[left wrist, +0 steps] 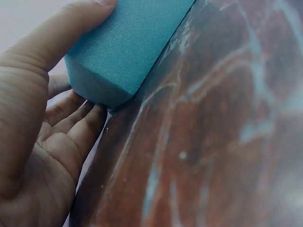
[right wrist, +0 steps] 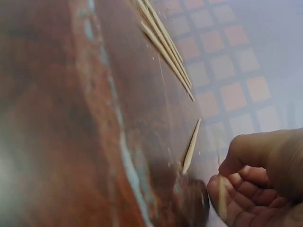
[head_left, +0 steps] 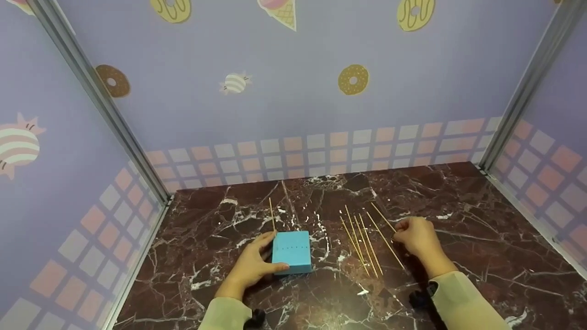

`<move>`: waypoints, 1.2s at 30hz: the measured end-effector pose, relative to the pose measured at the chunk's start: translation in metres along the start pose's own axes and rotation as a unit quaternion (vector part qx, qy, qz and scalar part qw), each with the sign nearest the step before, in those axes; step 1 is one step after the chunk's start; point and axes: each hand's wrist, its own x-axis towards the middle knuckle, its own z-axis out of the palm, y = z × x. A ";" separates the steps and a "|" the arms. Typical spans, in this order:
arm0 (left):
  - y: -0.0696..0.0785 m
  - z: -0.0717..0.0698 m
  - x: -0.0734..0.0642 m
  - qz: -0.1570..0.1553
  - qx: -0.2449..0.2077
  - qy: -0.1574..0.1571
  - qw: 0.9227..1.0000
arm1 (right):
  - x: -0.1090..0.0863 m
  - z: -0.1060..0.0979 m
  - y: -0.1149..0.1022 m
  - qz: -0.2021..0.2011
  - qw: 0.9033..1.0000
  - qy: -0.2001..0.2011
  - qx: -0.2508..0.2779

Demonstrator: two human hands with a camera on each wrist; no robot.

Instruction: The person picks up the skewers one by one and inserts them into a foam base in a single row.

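In the head view, my left hand (head_left: 252, 263) grips a light blue foam block (head_left: 293, 256) by its left side, thumb at the near edge and fingers at the far left corner. A row of small dark dots crosses the block's top. One thin wooden skewer (head_left: 272, 213) rises at the block's left edge, close to my fingertips. The left wrist view shows the thumb along one face of the block and fingers curled beneath. Further right, my right hand (head_left: 419, 238) pinches another wooden skewer (head_left: 383, 217) between thumb and fingers, its far end pointing up and left.
Several loose wooden skewers (head_left: 360, 240) lie on the dark red marbled table (head_left: 321, 298) between the hands. One separate skewer (head_left: 385, 239) lies nearest the right hand. Patterned panels (head_left: 293, 101) wall the table at the back and both sides.
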 end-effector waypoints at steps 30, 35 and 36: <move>-0.002 0.000 -0.003 -0.007 0.005 -0.002 1.000 | -0.004 0.002 -0.010 -0.012 0.989 0.103 0.101; -0.001 0.001 -0.001 0.001 0.007 0.005 1.000 | -0.005 -0.001 -0.023 -0.032 0.984 0.110 0.133; -0.001 0.000 -0.001 0.003 0.004 0.007 1.000 | -0.005 -0.001 -0.027 -0.035 0.983 0.107 0.144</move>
